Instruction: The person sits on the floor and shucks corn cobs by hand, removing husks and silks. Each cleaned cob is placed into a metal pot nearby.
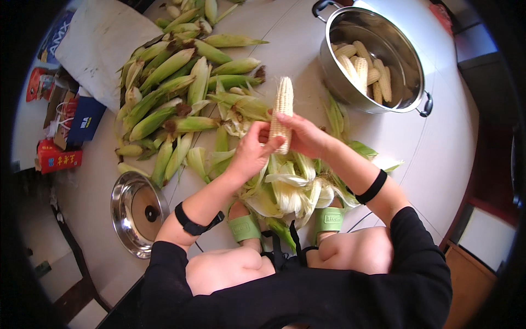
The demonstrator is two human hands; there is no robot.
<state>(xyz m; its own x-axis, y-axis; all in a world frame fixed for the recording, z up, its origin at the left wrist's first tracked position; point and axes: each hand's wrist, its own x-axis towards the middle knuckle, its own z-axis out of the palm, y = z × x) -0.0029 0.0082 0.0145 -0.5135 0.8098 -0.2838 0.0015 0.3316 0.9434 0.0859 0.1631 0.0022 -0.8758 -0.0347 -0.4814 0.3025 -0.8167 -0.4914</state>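
Upright between my hands is a husked ear of pale corn [283,96], some silk clinging near its tip. My left hand [254,150] grips its lower end, and my right hand [304,133] closes round its middle from the other side. Stripped corn husks [287,193] lie heaped below, between my feet. Unhusked green ears of corn [168,70] form a large pile at the left and top. At the upper right, a deep steel pot [349,92] with black handles holds several husked ears [361,70].
A round metal lid [123,222] with a black knob lies on the tiled floor at the left. Beyond the corn pile are a pale sheet [98,49], a dark blue paper bag [85,119] and a red box [59,156]. A wooden cabinet [468,271] stands at the lower right.
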